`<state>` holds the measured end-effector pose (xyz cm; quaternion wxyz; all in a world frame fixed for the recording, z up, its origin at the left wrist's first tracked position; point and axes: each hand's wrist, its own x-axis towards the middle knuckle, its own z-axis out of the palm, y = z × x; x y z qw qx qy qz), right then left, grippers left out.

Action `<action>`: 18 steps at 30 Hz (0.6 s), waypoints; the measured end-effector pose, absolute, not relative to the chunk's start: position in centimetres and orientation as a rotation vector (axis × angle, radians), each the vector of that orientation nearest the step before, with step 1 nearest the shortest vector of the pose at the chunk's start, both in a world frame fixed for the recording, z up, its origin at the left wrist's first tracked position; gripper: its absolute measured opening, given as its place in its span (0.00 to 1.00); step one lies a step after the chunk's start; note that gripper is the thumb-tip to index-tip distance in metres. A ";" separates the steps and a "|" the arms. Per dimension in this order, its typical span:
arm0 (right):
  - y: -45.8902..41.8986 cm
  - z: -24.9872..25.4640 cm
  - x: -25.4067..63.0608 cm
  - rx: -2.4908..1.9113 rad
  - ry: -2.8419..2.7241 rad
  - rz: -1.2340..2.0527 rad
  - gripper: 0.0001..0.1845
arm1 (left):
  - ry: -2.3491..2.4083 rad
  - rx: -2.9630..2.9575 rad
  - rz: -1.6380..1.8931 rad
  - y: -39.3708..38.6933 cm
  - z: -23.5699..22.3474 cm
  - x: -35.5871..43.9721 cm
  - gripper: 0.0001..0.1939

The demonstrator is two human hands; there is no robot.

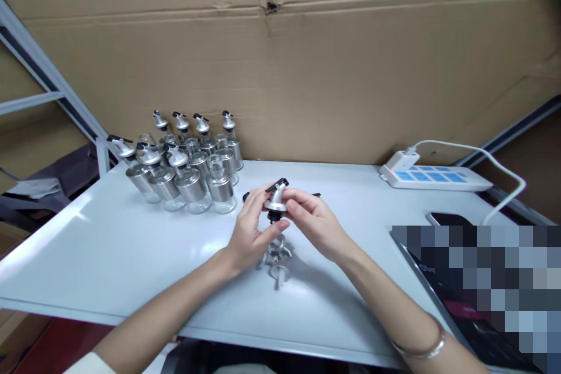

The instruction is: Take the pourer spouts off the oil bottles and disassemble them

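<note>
Between my two hands is a bottle pourer (276,205) with a black flip lid, a silver conical body and a black ribbed stopper pointing down. My left hand (252,228) closes on its left side, thumb near the stopper. My right hand (318,222) pinches its right edge with thumb and fingers. Below the hands, several loose silver parts (279,272) lie on the table. Dark tips of other items show behind both hands, mostly hidden. To the left stand several glass bottles with steel sleeves (191,186); some carry pourers (202,124), others have bare necks (215,165).
The white table (144,263) backs onto a cardboard wall (333,82). At right lie a power strip (438,177) with a plugged-in charger (401,160) and white cable (504,168), a phone (451,218) and a dark, partly pixelated device (442,280). A metal frame (48,70) rises at left.
</note>
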<state>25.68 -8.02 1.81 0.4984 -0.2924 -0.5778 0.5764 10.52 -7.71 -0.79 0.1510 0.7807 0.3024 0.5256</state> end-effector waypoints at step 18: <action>-9.3 0.9 27.4 -0.939 -2.199 0.274 0.23 | 0.644 2.569 1.135 -9.9 -1.2 10.3 0.21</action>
